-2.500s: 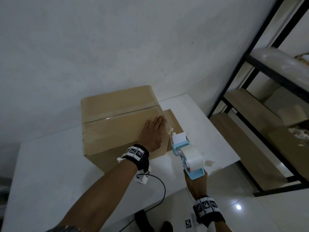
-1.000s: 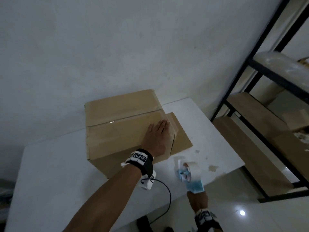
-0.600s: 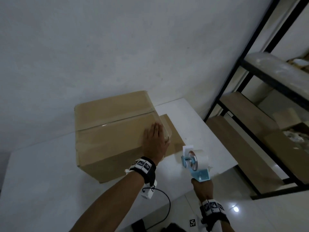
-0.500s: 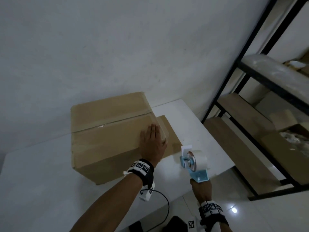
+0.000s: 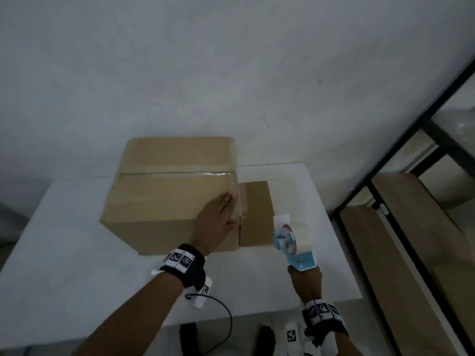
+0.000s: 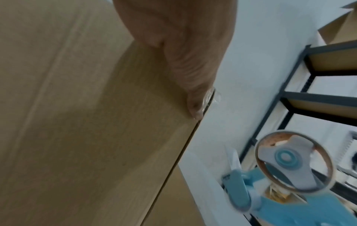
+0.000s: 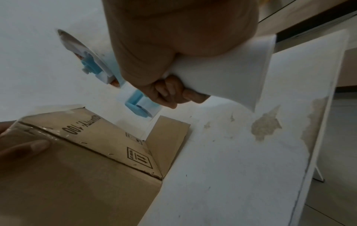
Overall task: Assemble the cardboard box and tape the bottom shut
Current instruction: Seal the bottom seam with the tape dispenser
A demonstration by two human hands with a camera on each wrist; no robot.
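Cardboard box point(image 5: 169, 196) under flat left hand point(image 5: 218, 222)

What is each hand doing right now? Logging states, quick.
Left hand: open, flat on the cardboard box.
Right hand: closed around the tape dispenser handle.

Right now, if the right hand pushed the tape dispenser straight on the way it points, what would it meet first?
Probably the folded-out flap beside the cardboard box: the tape dispenser in the right hand points up-table at it. Depth is unclear; it might pass above the flap.
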